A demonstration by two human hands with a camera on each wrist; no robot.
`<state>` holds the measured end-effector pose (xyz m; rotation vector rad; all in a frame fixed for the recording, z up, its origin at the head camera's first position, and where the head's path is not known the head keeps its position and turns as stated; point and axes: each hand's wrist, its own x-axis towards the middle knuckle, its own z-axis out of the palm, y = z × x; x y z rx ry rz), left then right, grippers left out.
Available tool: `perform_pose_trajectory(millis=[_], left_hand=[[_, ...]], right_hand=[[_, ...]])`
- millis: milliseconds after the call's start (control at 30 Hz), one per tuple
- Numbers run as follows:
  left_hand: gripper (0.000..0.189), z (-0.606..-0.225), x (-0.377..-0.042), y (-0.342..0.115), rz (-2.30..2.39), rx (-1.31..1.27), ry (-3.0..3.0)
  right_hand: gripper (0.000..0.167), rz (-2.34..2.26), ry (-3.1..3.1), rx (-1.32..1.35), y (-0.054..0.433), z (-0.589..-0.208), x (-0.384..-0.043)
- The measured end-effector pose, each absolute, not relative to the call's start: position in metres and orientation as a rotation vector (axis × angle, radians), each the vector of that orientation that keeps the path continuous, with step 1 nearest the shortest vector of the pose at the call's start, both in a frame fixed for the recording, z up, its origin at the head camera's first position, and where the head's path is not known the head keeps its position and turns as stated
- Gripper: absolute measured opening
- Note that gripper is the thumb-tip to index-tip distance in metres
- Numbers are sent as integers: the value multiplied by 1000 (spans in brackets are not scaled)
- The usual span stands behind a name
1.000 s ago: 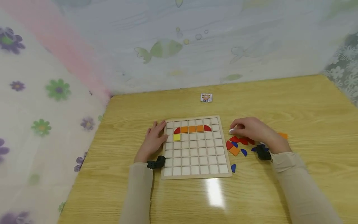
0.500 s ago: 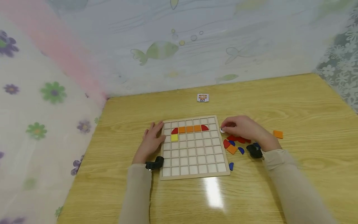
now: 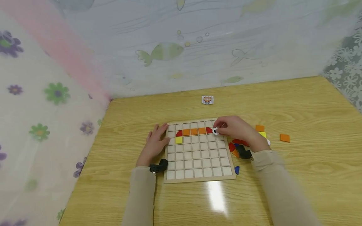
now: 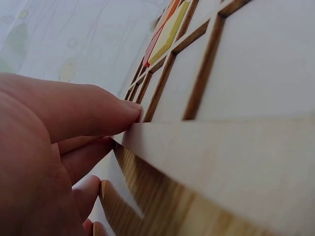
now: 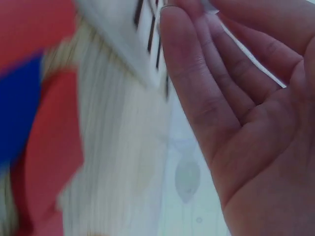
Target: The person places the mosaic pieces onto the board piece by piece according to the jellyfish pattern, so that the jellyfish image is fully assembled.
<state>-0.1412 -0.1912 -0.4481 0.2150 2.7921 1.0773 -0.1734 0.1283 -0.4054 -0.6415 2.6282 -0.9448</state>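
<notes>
A wooden grid board (image 3: 198, 163) lies on the table. In its upper part, a row of orange squares (image 3: 194, 131) runs between two red rounded pieces, and a yellow square (image 3: 178, 140) sits below the left red piece (image 3: 179, 133). My left hand (image 3: 153, 142) rests along the board's left edge, fingers extended; the left wrist view shows the thumb (image 4: 125, 115) touching the rim. With thumb and finger my right hand (image 3: 237, 130) pinches a white disc with a black dot (image 3: 215, 131), over the board beside the right red piece (image 3: 209, 130). In the right wrist view the disc is mostly hidden.
Loose pieces lie right of the board, partly under the right wrist: red pieces (image 3: 240, 142), a blue half-round (image 3: 237, 170), an orange square (image 3: 284, 138) and a yellow piece (image 3: 263, 135). A small pattern card (image 3: 207, 99) lies behind the board. Patterned wall behind.
My right hand has carried the white disc leftward from beside the loose pieces to over the board's upper right. Yellow and orange pieces behind that wrist have come into view. Left hand stays put.
</notes>
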Motion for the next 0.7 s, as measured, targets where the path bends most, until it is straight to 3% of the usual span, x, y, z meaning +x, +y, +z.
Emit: perform_pose_trajectory(millis=[700], left_hand=[[56,-447,-141,-190,1058,207,2790]], right_hand=[[13,-1000,2601,-732,81,-412,-178]])
